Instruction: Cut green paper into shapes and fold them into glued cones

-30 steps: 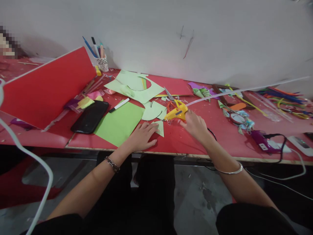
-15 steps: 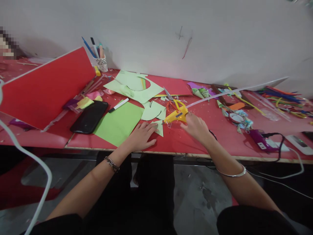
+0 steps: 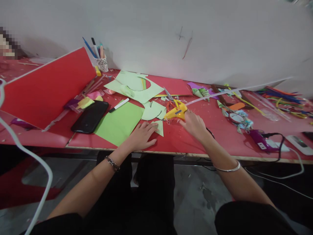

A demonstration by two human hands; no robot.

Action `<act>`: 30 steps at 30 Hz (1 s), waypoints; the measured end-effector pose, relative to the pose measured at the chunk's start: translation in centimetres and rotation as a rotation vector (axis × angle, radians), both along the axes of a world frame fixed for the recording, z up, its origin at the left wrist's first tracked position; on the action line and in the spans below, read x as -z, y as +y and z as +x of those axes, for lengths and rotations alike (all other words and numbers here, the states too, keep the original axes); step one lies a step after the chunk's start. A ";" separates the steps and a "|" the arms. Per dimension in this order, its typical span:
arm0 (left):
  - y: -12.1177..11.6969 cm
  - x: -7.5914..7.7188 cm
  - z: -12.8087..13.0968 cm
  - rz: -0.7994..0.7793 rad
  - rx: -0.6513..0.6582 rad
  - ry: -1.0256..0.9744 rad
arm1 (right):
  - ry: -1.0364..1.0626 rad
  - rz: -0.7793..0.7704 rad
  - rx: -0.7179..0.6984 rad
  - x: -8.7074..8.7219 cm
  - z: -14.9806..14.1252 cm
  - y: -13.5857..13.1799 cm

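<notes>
My right hand (image 3: 193, 124) is closed around a yellow glue gun (image 3: 175, 113) whose nozzle points left, toward a small pale green paper piece (image 3: 159, 128). A long clear glue stick (image 3: 234, 90) juts out of the gun's back to the right. My left hand (image 3: 142, 135) lies flat with its fingers stretched out, the fingertips pressing on that small paper piece. A brighter green sheet (image 3: 119, 123) lies just left of my left hand on the red table (image 3: 181, 138).
A black phone (image 3: 90, 116) and a marker (image 3: 119, 105) lie left of the sheet. Scissors (image 3: 169, 95) and cut pale green paper (image 3: 135, 86) are behind. A red board (image 3: 46, 86) leans at left, a pen cup (image 3: 102, 62) at the wall. Pipe cleaners (image 3: 283, 95) and a purple device (image 3: 260, 139) are right.
The glue gun's back end has dropped a little and its long stick has swung slightly lower. My left hand has stayed on the small paper piece.
</notes>
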State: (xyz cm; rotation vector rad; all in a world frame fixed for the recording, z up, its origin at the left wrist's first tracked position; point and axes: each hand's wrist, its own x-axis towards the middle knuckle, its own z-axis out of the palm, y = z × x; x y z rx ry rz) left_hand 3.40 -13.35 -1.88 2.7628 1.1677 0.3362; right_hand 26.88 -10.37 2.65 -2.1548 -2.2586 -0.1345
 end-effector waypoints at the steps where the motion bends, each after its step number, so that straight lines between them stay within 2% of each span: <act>1: 0.0 0.0 0.0 -0.001 0.000 -0.001 | 0.001 0.001 -0.004 0.0 0.1 -0.1; 30: -0.1 -0.3 0.0 0.000 0.013 -0.016 | 0.002 -0.121 -0.037 -0.7 0.9 -4.1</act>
